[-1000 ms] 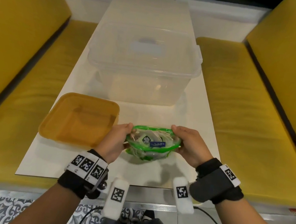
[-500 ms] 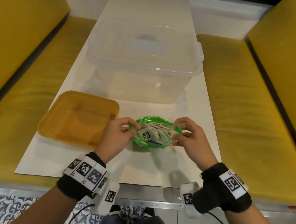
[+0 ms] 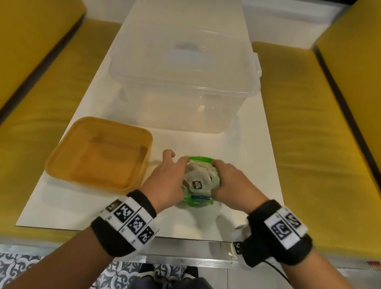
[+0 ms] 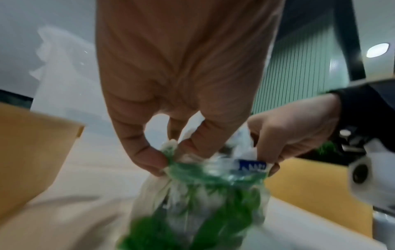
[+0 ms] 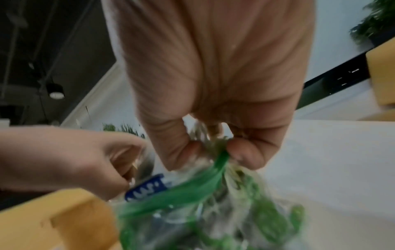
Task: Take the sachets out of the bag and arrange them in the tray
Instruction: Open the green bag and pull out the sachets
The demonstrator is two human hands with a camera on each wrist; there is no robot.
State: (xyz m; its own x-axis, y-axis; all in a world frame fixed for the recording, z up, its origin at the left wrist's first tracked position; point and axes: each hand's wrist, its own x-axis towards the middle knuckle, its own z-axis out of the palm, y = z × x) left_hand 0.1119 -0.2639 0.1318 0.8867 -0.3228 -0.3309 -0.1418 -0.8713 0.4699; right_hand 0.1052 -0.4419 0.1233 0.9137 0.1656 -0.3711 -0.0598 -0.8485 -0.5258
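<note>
A clear plastic bag with a green zip rim [image 3: 197,201] stands on the white table, its mouth spread wide. Pale sachets [image 3: 199,178] fill it, one showing a dark label. My left hand [image 3: 169,179] pinches the bag's left rim [image 4: 171,155] between thumb and fingers. My right hand [image 3: 230,183] pinches the right rim [image 5: 220,155] the same way. The amber tray [image 3: 99,156] lies just left of the bag, with nothing visible in it.
A large clear lidded storage box [image 3: 184,78] stands on the table behind the bag. Yellow bench seats [image 3: 321,139] run along both sides. The table's front edge [image 3: 128,234] lies close below my wrists.
Both hands moved closer together and lower onto the bag's rim. The bag's mouth now faces up, so more of the sachets show.
</note>
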